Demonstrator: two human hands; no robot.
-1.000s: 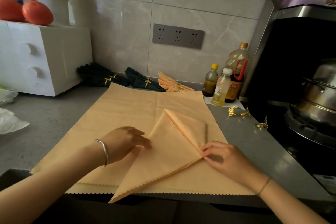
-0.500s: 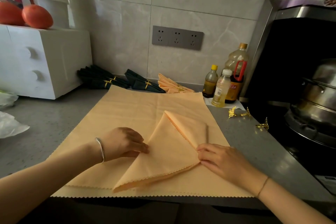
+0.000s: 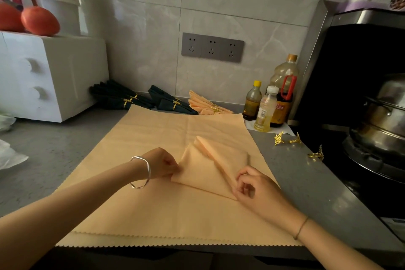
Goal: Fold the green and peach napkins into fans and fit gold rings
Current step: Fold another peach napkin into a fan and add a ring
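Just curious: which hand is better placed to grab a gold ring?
Likely the right hand: the gold rings lie on the counter to its side; the left hand pinches the folded napkin farther away.

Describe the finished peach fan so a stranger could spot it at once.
Find the grey socket strip on the tiled wall. Below it, where the counter meets the wall, lies a row of ringed napkin fans. The finished peach fan is the rightmost, nearest the bottles; its neighbours are dark green fans.
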